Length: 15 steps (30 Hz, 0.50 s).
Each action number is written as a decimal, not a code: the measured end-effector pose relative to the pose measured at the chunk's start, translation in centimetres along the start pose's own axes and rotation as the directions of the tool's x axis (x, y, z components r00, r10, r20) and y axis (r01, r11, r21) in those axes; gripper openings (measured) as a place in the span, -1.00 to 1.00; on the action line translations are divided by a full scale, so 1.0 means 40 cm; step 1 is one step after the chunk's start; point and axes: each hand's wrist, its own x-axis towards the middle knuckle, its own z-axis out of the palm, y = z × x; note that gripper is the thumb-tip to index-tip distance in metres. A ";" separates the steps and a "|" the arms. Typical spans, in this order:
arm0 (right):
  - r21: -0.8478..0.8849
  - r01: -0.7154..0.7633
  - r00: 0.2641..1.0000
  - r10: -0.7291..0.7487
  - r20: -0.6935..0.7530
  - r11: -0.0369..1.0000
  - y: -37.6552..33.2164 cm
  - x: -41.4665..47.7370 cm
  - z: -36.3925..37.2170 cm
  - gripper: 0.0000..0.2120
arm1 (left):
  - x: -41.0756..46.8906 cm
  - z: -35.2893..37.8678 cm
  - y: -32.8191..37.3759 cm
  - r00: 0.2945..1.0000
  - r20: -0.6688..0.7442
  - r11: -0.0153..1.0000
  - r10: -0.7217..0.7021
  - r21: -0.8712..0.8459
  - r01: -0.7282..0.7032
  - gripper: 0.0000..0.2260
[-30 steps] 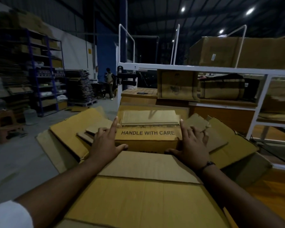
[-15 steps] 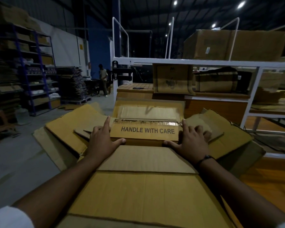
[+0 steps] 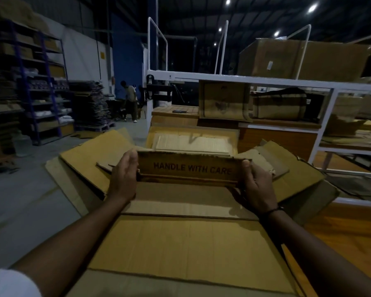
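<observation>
Two hands hold a long cardboard piece (image 3: 191,169) between them. It has the words HANDLE WITH CARE on the side that faces us. The piece stands up on its long edge, over the far end of a big flat cardboard sheet (image 3: 191,243). I cannot tell if it touches the sheet.

The left hand (image 3: 124,174) grips the left end, with its fingers curled round the end. The right hand (image 3: 255,185) grips the right end, with the thumb in front and the fingers behind. There is a dark band on the right wrist.

Just behind the piece is an open box (image 3: 193,133) with more flat cardboard inside. More cardboard sheets lie on both sides. The brown bench (image 3: 341,239) shows at the right.

Farther back is a white rack (image 3: 244,79) with a big box (image 3: 298,58) on top. At the left are blue shelves (image 3: 43,86), and a person (image 3: 130,103) stands far away on the gray floor (image 3: 19,200).
</observation>
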 end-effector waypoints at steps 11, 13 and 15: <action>-0.356 -0.001 0.983 0.066 0.170 0.935 -0.033 -0.034 -0.003 -0.74 | -0.007 -0.016 -0.020 0.989 0.151 0.978 -0.004 0.205 -0.027 -0.66; -0.585 0.069 0.977 0.065 0.205 0.808 -0.030 -0.033 0.003 -0.71 | -0.013 -0.009 -0.020 0.956 0.293 0.857 0.009 0.490 -0.158 -0.52; -0.688 0.059 0.965 0.136 0.226 0.724 -0.024 -0.031 0.003 -0.49 | -0.012 -0.006 -0.016 0.933 0.352 0.739 -0.079 0.649 -0.182 -0.28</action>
